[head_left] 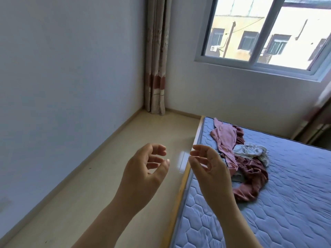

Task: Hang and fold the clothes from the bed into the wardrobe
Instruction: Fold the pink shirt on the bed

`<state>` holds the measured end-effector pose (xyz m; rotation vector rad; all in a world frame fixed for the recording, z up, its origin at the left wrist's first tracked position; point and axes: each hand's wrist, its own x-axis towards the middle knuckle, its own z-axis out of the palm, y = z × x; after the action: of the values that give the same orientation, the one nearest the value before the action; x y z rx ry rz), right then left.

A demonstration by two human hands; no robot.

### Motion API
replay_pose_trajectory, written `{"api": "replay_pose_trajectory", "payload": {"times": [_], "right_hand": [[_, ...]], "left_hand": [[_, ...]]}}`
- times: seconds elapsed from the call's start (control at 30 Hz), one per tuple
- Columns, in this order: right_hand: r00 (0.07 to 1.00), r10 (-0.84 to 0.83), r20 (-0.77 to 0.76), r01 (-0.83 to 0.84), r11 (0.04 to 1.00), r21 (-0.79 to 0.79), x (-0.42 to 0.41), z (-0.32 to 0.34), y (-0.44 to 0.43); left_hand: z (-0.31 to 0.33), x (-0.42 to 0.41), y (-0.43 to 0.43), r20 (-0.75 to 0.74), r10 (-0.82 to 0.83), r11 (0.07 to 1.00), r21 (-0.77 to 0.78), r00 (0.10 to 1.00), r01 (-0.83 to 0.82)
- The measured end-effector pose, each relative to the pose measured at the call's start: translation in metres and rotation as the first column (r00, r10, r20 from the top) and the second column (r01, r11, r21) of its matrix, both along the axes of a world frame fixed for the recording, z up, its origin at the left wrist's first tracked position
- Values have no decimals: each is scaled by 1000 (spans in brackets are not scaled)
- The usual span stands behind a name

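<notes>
Grip slack on both sides: the left hand [143, 173] and the right hand [212, 174] are raised side by side, apart, with fingers loosely curled toward each other and holding nothing. At 2 o'clock from the right hand, a heap of clothes [245, 163], pink, dark red and white, lies on the blue quilted bed [290, 203] near its edge. At 12 o'clock a curtain [155, 68] hangs in the corner.
</notes>
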<state>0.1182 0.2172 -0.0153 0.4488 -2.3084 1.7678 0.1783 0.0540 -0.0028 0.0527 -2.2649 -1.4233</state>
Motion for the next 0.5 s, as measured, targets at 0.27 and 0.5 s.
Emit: {"api": "replay_pose_trajectory", "payload": {"times": [0.27, 0.5], "right_hand": [[991, -135, 2, 135, 989, -56, -79, -18, -30], [964, -263, 49, 266, 962, -67, -136, -20, -35]], "left_hand": [[-4, -97, -41, 39, -130, 988, -84, 991, 133], [-7, -179, -52, 59, -257, 963, -71, 965, 261]]}}
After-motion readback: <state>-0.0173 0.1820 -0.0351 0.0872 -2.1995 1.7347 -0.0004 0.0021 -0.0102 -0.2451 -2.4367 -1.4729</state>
